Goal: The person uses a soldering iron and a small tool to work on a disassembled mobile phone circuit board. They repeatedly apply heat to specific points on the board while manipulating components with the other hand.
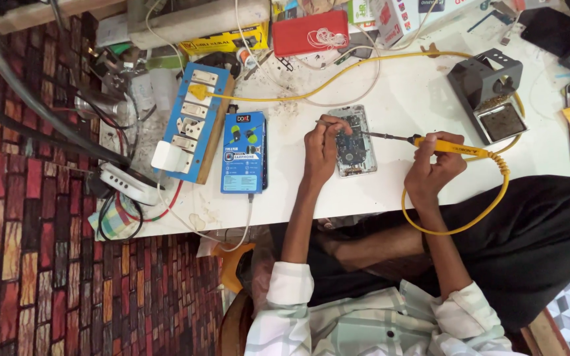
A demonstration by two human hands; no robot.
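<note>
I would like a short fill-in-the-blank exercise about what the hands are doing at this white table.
1. The right hand holds a soldering iron with a ____ handle.
2. The left hand rests on an opened ____.
3. The blue box lies on the ____ table.

Missing words: yellow; phone; white

Your right hand [432, 168] grips the soldering iron [453, 149], glossy yellow plastic with a bare metal tip. The opened phone [353, 140] shows a dull metal frame. The desk [390, 92] is smooth white laminate, smudged near its far edge.
</note>
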